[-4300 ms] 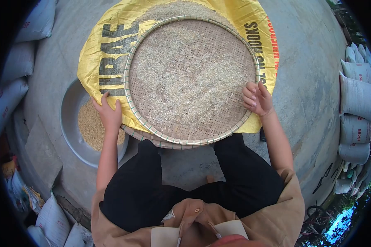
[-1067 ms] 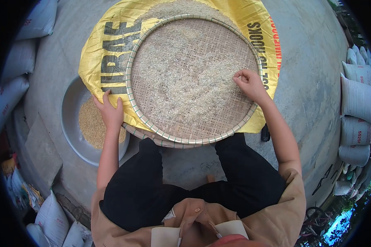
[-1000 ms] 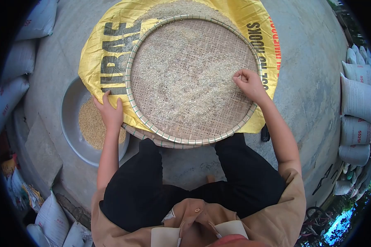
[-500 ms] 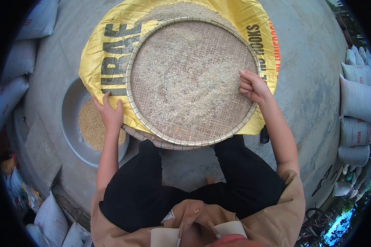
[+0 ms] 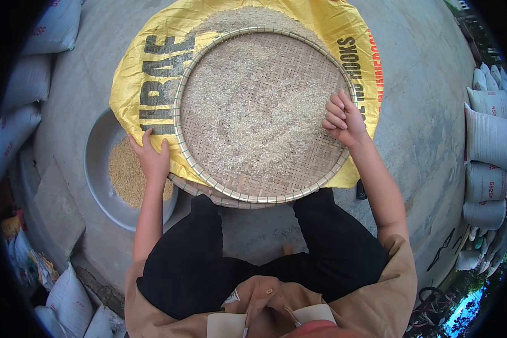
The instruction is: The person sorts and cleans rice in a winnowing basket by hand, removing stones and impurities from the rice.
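Observation:
A round woven tray (image 5: 179, 121) with a green-stitched rim holds a thin spread of pale grains (image 5: 248, 112). Under it lies a yellow printed sack (image 5: 127, 84), and part of a second woven rim shows below. My left hand (image 5: 153, 158) rests on the sack's left edge beside the tray, fingers apart and holding nothing visible. Over the tray's right side is my right hand (image 5: 345, 119), its fingers curled in; whatever it may hold is hidden.
A metal basin (image 5: 96, 188) with golden grain stands at the left, partly under the sack. White filled sacks (image 5: 490, 135) are stacked at the right, and more sacks (image 5: 25, 79) lie along the left. A dark object lies right of my knee.
My right hand has turned and its fingers have curled more, with the thumb side now pointing up. The tray and sack appear slightly lower in view. My left hand keeps its place on the sack.

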A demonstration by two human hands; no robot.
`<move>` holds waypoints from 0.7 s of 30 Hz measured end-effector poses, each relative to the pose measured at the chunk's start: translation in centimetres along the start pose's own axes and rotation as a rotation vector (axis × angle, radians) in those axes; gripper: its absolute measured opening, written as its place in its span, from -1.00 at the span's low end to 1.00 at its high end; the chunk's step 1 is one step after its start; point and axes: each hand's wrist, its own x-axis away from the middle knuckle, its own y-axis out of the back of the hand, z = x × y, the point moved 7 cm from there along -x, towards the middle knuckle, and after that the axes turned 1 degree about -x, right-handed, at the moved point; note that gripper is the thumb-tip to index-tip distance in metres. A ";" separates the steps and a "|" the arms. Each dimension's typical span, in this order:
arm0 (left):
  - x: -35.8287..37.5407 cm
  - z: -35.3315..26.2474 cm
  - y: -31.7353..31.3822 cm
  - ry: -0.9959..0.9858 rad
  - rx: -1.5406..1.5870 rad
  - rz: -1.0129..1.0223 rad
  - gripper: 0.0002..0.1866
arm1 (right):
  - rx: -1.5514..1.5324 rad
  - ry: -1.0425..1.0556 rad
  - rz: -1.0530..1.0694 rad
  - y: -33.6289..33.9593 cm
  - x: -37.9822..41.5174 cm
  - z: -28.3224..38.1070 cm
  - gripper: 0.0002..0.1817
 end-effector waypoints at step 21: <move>0.2 0.3 0.1 0.010 0.034 -0.007 -0.46 | 1.031 -0.272 0.229 -22.0 -14.7 -12.4 -0.19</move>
